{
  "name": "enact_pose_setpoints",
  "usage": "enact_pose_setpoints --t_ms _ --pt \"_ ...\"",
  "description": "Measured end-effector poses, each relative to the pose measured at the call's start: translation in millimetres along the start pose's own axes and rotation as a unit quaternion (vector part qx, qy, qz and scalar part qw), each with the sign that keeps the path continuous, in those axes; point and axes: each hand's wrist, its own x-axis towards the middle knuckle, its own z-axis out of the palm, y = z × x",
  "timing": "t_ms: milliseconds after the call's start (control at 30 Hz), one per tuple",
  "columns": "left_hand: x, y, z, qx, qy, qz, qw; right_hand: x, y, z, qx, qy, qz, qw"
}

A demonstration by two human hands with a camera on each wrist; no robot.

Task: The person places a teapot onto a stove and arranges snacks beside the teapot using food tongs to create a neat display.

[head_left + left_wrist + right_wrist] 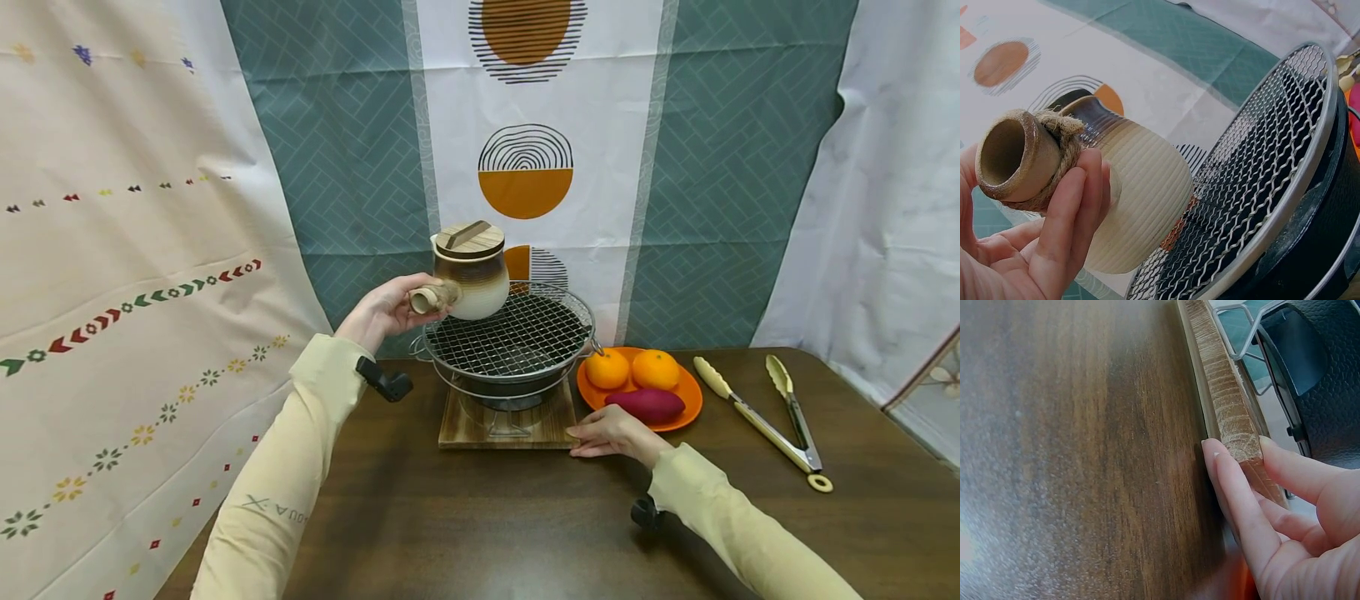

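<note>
My left hand holds a ceramic side-handle teapot by its hollow, rope-wrapped handle. A wooden lid covers the teapot, which overlaps the left part of the mesh grill rack in the head view. Under the rack is a round black tabletop grill in a wire stand, on a square wooden board. My right hand pinches the board's near right corner, thumb on top and fingers along the edge in the right wrist view.
Right of the grill, an orange plate bears two oranges and a purple sweet potato. Splayed tongs lie farther right on the dark wooden table. Patterned curtains hang behind and at the left.
</note>
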Motion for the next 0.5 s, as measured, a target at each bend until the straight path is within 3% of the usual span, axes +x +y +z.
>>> enact_pose_setpoints --t_ms 500 --pt "3.8 -6.2 1.2 0.014 0.008 -0.008 0.9998 0.3 -1.0 -0.3 -0.004 0.01 0.006 0.9999"
